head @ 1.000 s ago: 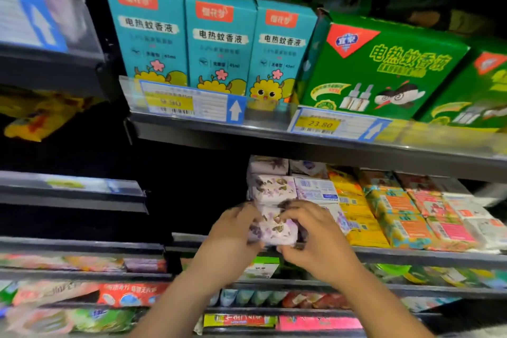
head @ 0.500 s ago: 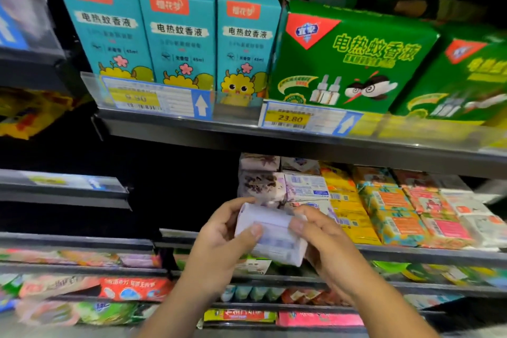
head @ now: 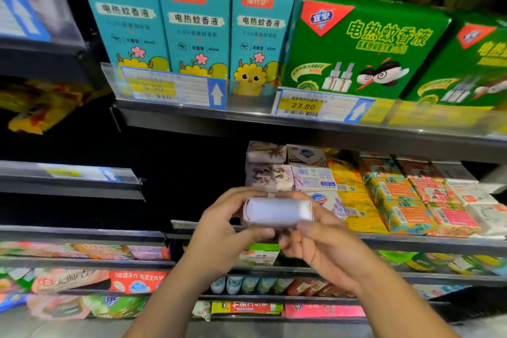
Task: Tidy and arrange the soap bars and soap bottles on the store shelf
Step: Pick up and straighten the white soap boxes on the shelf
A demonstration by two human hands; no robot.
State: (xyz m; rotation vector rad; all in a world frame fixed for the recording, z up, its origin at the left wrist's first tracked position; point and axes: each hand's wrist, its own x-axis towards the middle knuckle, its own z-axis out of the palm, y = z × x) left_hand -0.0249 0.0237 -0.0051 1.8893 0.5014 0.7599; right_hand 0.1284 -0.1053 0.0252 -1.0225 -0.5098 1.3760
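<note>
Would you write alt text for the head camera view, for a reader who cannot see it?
A left hand and a right hand grip the ends of a white wrapped soap bar before a store shelf. Stacked soap bars line that shelf; teal boxes and green boxes stand above.

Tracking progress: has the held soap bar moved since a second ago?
Yes. The soap bar came forward off the flowered stack and turned plain side out.
</note>
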